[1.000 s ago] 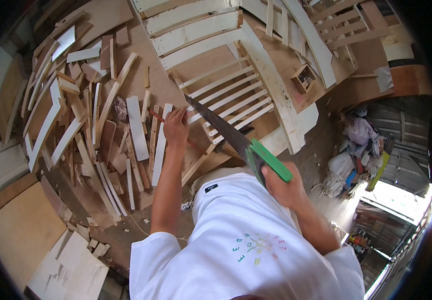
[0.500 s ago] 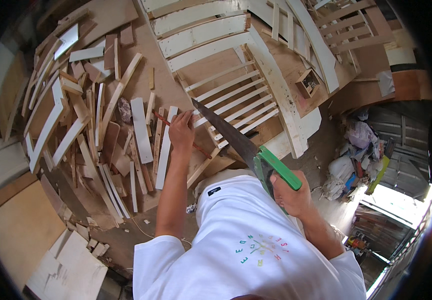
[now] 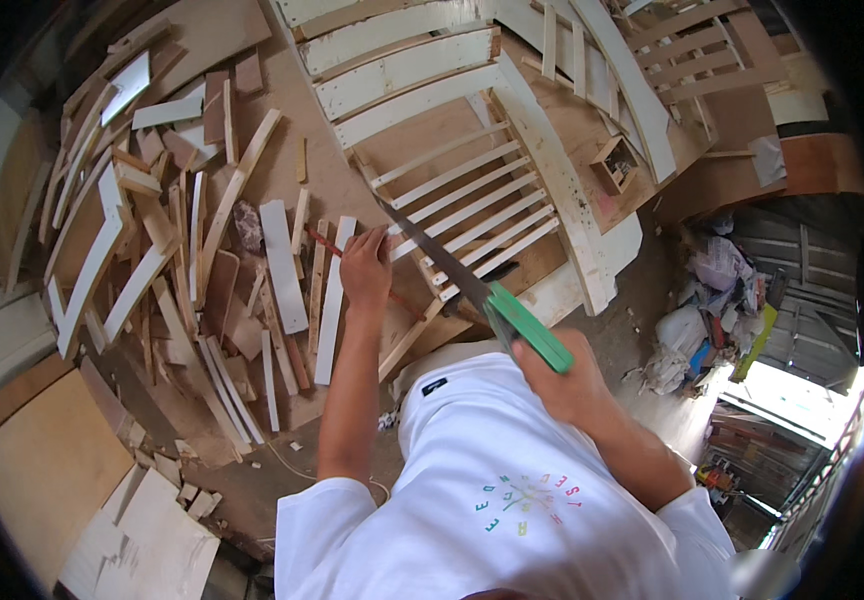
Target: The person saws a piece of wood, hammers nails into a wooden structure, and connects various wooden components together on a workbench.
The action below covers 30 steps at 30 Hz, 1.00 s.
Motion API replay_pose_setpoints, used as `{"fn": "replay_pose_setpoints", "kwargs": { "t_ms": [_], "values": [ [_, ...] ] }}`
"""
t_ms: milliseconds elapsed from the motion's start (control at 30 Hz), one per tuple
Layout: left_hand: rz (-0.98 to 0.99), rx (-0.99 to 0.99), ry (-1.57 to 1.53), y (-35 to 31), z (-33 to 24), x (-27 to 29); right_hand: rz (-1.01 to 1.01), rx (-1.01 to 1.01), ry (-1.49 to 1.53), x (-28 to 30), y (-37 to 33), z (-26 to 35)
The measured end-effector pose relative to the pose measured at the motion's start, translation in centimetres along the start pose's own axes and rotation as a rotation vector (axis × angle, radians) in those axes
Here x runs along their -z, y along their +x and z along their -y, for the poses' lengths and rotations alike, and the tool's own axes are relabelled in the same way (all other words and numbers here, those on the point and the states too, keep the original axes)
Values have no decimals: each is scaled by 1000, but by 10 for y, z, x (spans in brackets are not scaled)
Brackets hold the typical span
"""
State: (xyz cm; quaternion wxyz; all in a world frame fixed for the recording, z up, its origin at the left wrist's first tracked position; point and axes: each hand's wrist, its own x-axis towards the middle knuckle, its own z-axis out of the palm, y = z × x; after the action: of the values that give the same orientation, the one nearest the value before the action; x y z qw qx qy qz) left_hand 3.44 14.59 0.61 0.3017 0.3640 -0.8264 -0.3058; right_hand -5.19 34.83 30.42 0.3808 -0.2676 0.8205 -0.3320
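"What's hidden?"

"Whatever the left hand [image 3: 366,262] grips; I can't tell. Its forearm reaches straight forward."

"And the right hand [image 3: 564,375]?"

"Apart, clamped on the green-handled handsaw [image 3: 457,272], whose blade slants across the slatted frame's [image 3: 467,171] left side."

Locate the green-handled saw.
In the head view, the saw is near the centre: handle in the right hand, blade running just right of the left hand.
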Motion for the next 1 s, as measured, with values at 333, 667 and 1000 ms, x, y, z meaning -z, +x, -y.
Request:
{"fn": "replay_pose_setpoints", "kwargs": {
  "t_ms": [333, 667, 1000],
  "values": [
    [81, 90, -23, -3, -7, 7, -30, -333, 142, 14, -24, 15],
    [40, 28, -30, -5, 8, 0, -55, -203, 31, -16, -12, 29],
    [60, 61, -49, -1, 1, 1, -44, -227, 33, -20, -11, 28]
  ]
}}
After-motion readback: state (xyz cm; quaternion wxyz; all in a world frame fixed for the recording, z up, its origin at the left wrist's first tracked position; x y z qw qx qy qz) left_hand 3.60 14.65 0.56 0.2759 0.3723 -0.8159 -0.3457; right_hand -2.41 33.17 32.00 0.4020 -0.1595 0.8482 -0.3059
